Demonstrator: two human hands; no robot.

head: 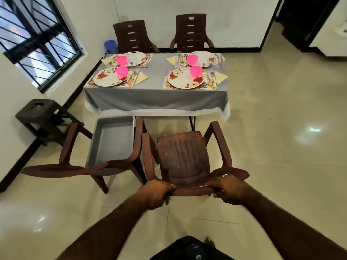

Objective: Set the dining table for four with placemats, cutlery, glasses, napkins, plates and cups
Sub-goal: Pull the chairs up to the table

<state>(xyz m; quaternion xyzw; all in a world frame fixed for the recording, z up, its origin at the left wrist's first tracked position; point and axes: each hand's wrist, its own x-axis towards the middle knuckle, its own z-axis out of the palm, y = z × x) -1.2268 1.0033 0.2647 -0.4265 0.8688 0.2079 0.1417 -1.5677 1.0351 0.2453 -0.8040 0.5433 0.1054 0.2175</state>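
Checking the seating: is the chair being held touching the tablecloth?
Apart. The head view shows bare floor between the chair and the hanging tablecloth.

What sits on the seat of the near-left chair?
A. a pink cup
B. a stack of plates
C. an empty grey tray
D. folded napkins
C: the grey tray rests on the near-left chair with nothing in it; plates and pink cups are on the table.
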